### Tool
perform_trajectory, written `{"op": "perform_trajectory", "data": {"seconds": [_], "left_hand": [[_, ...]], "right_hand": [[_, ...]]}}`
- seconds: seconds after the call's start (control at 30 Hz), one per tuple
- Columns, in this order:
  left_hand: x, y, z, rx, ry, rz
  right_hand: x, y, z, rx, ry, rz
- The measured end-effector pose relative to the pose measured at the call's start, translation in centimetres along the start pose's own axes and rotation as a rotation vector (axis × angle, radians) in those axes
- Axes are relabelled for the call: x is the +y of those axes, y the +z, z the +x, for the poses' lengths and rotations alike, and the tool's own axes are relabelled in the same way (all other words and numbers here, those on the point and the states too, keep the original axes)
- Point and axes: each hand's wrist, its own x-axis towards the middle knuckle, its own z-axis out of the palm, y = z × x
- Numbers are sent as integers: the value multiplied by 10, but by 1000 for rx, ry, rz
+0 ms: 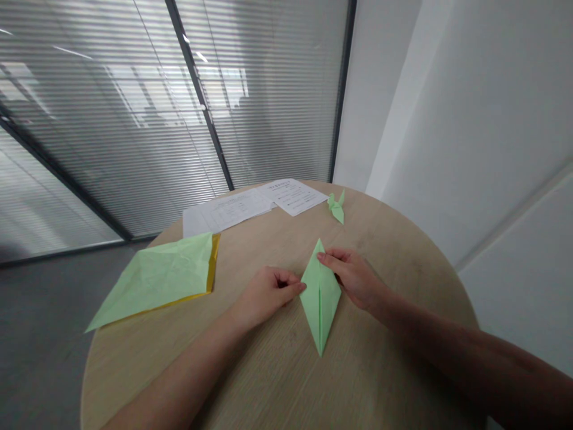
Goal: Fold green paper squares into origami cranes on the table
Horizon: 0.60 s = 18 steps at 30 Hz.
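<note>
A light green sheet of origami paper (320, 304), folded into a long diamond with a slit down its lower middle, lies between my hands on the table. My left hand (273, 289) pinches the diamond's left corner between thumb and index finger. On the upper right side, my right hand (351, 272) grips the paper, its thumb on top near the far point and its other fingers curled at the edge and partly hidden. Beyond my hands stands a small folded green paper crane (336, 207).
The round wooden table (385, 370) carries a creased green sheet (165, 269) over a yellow one (213, 263) at the left. Printed white papers (228, 210) lie at the far edge. Behind are a glass partition with blinds (277, 107) and a white wall (492, 119).
</note>
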Motion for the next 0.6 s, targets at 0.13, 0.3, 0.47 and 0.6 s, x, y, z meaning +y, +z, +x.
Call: {"op": "perform_trajectory", "data": {"seconds": [0.13,0.3,0.47,0.6], "left_hand": [[2,1,0,18,-13,-19],[1,3,1,55,-9,-45],[1,11,4,76,-25,-54],[2,18,5,58,-5,-61]], "right_hand": [[-1,-2,1,22,25,-17],[4,-2,3,50,-10,-18],[8,-3,7,160,-55,34],[11,-6,10,217,-106,9]]}}
